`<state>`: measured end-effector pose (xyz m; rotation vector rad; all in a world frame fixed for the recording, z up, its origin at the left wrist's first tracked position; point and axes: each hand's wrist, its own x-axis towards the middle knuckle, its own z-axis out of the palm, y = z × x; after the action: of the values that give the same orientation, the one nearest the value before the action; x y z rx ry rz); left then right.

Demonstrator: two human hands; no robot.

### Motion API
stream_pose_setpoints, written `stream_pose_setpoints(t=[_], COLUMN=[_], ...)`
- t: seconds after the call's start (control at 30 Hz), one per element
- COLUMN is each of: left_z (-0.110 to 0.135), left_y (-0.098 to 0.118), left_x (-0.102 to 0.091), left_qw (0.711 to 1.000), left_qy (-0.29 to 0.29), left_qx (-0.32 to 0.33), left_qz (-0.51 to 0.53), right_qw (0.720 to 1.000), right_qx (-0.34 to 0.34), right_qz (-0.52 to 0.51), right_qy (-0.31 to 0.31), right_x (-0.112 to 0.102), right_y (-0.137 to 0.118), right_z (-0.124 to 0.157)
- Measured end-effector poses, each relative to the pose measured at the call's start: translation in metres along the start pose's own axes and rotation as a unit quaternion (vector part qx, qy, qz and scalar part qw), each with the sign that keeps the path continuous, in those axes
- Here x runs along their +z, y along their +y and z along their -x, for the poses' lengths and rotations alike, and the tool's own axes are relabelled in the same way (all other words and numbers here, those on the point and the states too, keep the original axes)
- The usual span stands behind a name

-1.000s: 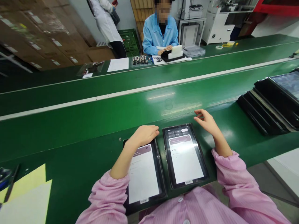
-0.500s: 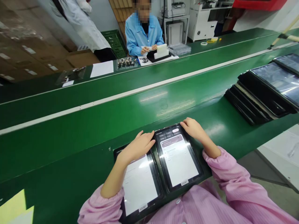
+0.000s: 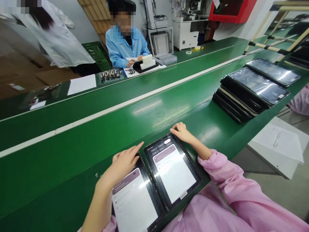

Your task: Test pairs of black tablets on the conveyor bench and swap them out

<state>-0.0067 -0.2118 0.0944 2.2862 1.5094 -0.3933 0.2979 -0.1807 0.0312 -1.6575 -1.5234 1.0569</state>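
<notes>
Two tablets with lit screens lie side by side at the near edge of the green bench, a small label on the right one's lower edge. Above the top of the left tablet (image 3: 137,199) is my left hand (image 3: 123,164), palm down, fingers stretched out and the index pointing away from me. It covers part of that screen's top. My right hand (image 3: 181,132) is at the top right corner of the right tablet (image 3: 175,170). Its thumb is by the corner and its fingers are loosely bent, not wrapped around the tablet.
A stack of black tablets (image 3: 251,90) stands to the right on the bench (image 3: 79,167). Across the white strip (image 3: 125,103), a person in a blue coat (image 3: 127,42) handles a dark object by a white block (image 3: 147,61). A pipe rack (image 3: 270,45) stands far right.
The view has swung right, so the scene shifts left. My left hand has moved off the gap between the tablets, its index finger now extended. More of the left screen's purple banner shows.
</notes>
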Motion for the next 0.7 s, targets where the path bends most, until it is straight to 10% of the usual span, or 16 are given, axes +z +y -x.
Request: stream_pose_setpoints(t=[0.43, 0.7], left_z=[0.009, 0.014], left_y=[-0.034, -0.017], left_x=[-0.015, -0.013], left_qw=[0.981, 0.991], left_qy=[-0.087, -0.069], left_qx=[0.018, 0.022], left_qz=[0.173, 0.111], right_qw=[0.990, 0.946], right_qx=[-0.031, -0.192], right_qz=[-0.040, 0.158], right_qy=[-0.129, -0.210], right_x=[-0.013, -0.017], right_y=[0.016, 0.012], right_z=[-0.002, 0.013])
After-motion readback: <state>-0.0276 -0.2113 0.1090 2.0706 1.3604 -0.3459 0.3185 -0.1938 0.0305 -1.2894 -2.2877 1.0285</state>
